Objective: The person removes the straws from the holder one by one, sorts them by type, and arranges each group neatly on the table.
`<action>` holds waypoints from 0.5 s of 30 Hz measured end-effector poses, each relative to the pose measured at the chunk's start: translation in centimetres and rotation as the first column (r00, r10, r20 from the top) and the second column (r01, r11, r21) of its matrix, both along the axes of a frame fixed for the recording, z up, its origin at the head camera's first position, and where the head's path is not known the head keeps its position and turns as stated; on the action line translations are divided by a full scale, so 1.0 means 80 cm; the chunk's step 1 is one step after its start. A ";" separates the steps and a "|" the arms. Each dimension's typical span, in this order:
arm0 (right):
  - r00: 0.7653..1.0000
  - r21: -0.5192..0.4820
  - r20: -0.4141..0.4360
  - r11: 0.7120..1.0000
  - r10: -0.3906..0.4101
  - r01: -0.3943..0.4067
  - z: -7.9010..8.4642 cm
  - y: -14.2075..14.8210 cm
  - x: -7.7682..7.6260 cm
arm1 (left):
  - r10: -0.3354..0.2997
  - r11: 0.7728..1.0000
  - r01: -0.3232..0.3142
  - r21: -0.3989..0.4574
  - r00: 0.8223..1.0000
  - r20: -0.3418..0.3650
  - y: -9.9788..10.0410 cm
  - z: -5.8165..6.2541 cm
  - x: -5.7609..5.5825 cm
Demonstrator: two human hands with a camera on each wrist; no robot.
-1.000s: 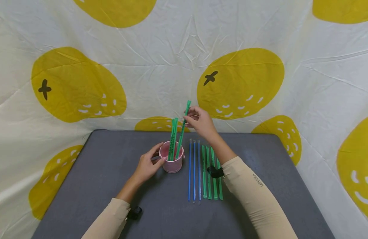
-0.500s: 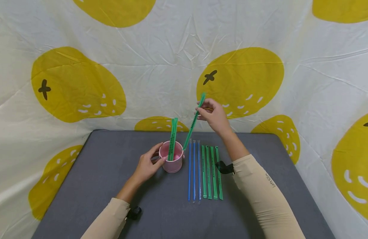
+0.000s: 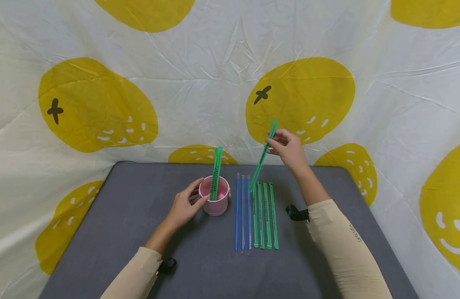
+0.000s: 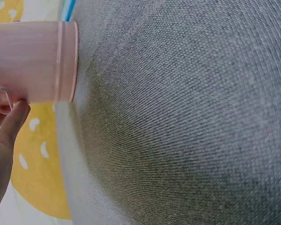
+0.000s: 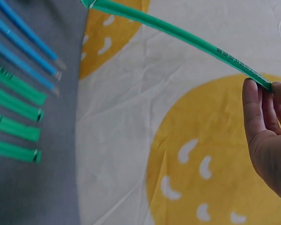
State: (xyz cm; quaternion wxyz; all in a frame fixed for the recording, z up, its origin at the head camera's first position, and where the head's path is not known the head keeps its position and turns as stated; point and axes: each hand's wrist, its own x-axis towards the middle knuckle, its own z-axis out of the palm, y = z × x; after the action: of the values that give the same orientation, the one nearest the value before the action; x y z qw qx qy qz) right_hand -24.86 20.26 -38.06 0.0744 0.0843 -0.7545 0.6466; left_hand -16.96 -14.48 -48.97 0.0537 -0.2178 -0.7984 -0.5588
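Observation:
My left hand (image 3: 182,208) holds the small pink bucket (image 3: 216,209) by its left side, thumb at the near rim and fingers at the far side. Some green paper-wrapped straws (image 3: 216,170) lean upright inside it. In the left wrist view, fingertips touch the bucket (image 4: 30,61) beside its handle loop. To the right, my right hand (image 3: 291,151) pinches one green wrapped straw (image 3: 262,161) between thumb and fingers. That straw slants down to the left, above the far ends of the row on the table. The right wrist view shows the pinched straw (image 5: 178,33) along its length.
Three blue straws (image 3: 243,216) in clear wrappers lie side by side right of the bucket. Several green wrapped straws (image 3: 267,216) lie parallel beside them. The dark grey table (image 3: 140,199) ends at a white curtain (image 3: 200,112) with yellow fruit prints.
My right hand has lifted the green straw out of the bucket and carried it right, over the row of straws. The left hand and the bucket have stayed in place.

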 end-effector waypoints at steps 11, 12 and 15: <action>0.991 0.135 0.108 0.988 -0.084 0.070 -0.042 0.047 0.019 | 0.006 1.000 -0.006 0.000 1.000 0.000 0.001 -0.001 0.001; 0.990 0.147 0.109 0.987 -0.086 0.070 -0.047 0.051 0.020 | 0.008 1.000 -0.008 -0.003 1.000 -0.001 0.001 -0.001 0.001; 0.990 0.192 0.110 0.979 -0.093 0.070 -0.060 0.061 0.025 | 0.015 1.000 -0.015 -0.006 1.000 -0.003 0.001 -0.001 0.001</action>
State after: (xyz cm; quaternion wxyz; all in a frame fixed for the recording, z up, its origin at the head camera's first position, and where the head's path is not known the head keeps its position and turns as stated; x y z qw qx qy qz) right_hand -22.82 25.14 -42.88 0.0478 0.0216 -0.8181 0.5727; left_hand -16.89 -14.41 -49.04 0.0584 -0.2130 -0.8016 -0.5556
